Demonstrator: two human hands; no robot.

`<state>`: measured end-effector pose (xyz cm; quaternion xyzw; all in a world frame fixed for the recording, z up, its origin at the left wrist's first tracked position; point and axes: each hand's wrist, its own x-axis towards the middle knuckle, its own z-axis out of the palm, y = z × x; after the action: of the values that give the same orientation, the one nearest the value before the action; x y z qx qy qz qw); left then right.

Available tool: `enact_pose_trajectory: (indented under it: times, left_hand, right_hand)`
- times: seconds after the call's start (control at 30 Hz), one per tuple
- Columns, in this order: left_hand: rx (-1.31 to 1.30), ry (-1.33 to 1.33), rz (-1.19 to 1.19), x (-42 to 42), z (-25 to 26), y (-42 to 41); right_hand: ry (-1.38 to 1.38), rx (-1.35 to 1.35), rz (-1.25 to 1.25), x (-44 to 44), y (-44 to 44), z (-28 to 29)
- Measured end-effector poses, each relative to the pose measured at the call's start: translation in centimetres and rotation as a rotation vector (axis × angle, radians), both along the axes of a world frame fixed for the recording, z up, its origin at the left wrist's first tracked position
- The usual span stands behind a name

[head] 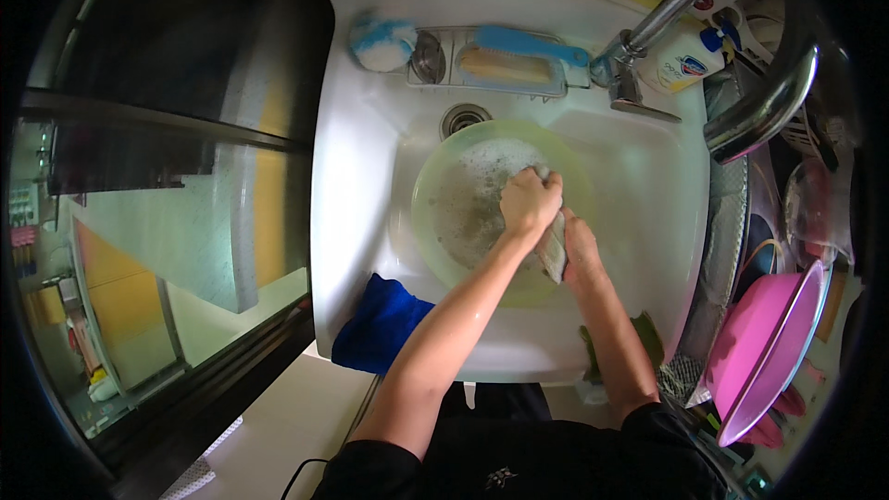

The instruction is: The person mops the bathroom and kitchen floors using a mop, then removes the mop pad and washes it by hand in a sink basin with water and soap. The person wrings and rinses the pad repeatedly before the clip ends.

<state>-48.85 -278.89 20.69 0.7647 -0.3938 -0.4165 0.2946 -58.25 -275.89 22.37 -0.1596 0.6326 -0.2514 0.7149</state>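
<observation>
Both hands are over the right part of a pale green plastic basin [444, 250] holding cloudy, sudsy water. My left hand [529, 201] is closed around the upper end of a wet, light grey cloth [553, 250]. Against the cloth's lower right side lies my right hand [580, 246], its thumb pointing up; its fingers are mostly hidden, and the cloth hangs twisted between the two hands. The basin rests in a white sink [639, 222], below the metal drain [465, 118].
A blue cloth [382, 326] drapes over the sink's front left edge, a green cloth [647, 339] over the front right. Behind the basin stand a wire rack with brushes [514, 62], a chrome faucet [628, 83] and a pump bottle [684, 59]. Pink basins [757, 340] lean at right.
</observation>
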Motion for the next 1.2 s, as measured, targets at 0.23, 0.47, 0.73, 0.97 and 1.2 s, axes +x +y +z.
enact_pose_trajectory:
  times: [0.23,0.47,0.73,0.97,1.2]
  left_hand:
    - [0.196,0.031,-0.136,6.8,-5.8,0.4]
    - [-0.226,-0.516,-0.549,9.6,-9.2,4.8]
    - [0.114,-0.359,-0.348,10.3,-12.4,5.0]
    - [-0.234,0.233,-0.312,6.8,-2.2,6.0]
    - [-0.759,0.016,-0.293,1.1,2.2,5.8]
  right_hand:
    - [0.137,0.023,-0.12,-3.6,-0.5,-2.7]
    - [0.921,-0.609,0.779,-1.1,-1.4,-7.2]
    - [0.982,-0.696,0.605,-0.2,-0.7,-17.4]
    - [-1.191,0.409,-0.037,-2.8,-1.1,-11.3]
    - [-0.919,-0.147,-0.051,0.6,0.1,-6.1]
